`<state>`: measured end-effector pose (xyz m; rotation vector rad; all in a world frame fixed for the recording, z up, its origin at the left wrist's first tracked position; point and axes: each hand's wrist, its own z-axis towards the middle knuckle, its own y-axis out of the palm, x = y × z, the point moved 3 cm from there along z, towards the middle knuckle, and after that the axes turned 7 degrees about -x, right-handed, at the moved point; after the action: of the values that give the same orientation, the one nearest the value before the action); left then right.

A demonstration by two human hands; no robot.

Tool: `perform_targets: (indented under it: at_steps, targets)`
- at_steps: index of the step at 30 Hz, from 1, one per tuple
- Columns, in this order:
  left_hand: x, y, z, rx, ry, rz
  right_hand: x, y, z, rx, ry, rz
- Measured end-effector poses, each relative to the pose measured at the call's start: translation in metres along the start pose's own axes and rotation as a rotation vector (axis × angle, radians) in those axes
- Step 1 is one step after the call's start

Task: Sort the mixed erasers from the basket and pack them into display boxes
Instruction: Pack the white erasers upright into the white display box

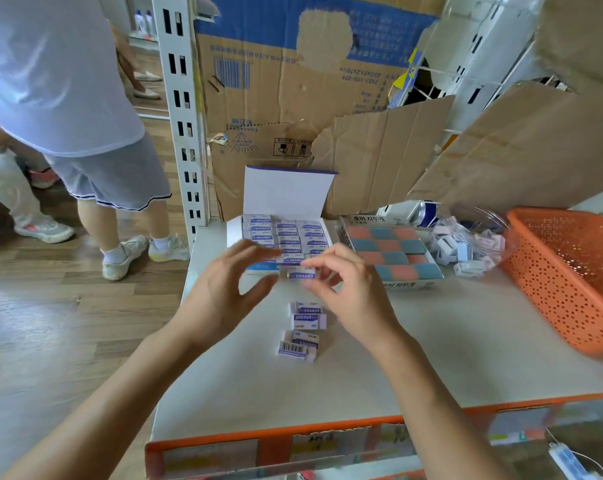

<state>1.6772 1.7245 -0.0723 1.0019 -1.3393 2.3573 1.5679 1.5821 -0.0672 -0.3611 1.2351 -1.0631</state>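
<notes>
Both hands hover over the near end of an open white display box (234, 230) filled with rows of white-and-purple erasers. My right hand (348, 289) pinches one such eraser (301, 274) by its right end. My left hand (230, 282) is beside the eraser's left end with its fingers loosely curved; contact with it is unclear. Several more of these erasers (305, 327) lie on the white shelf top (431, 341) below my hands. A second box (431, 263) holds pink-and-blue erasers. The orange perforated basket (570, 289) stands at the right.
A clear bag of small pastel erasers (466, 244) lies between the second box and the basket. Torn cardboard (362, 150) rises behind the boxes. A white slotted upright (185, 133) stands at the shelf's left. A person (85, 116) stands on the wooden floor at left.
</notes>
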Motion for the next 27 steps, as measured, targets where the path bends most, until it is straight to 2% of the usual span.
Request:
perform_targets:
  at_steps: [2, 6, 11, 18, 27]
  targets:
    - [-0.014, -0.003, 0.002, 0.061, -0.090, 0.104, 0.002, 0.003, 0.015, 0.033, 0.052, -0.012]
    - [-0.035, 0.001, 0.004, -0.030, -0.245, 0.266, 0.005, 0.020, 0.041, -0.036, 0.113, -0.025]
    - [-0.038, 0.003, 0.002, -0.076, -0.206, 0.250, 0.008, 0.036, 0.054, -0.128, 0.127, -0.032]
    - [-0.042, 0.003, 0.005, -0.075, -0.225, 0.229, 0.006, 0.043, 0.058, -0.110, 0.109, -0.018]
    - [-0.041, 0.002, 0.009, -0.099, -0.257, 0.259, 0.003, 0.033, 0.049, -0.250, -0.043, -0.110]
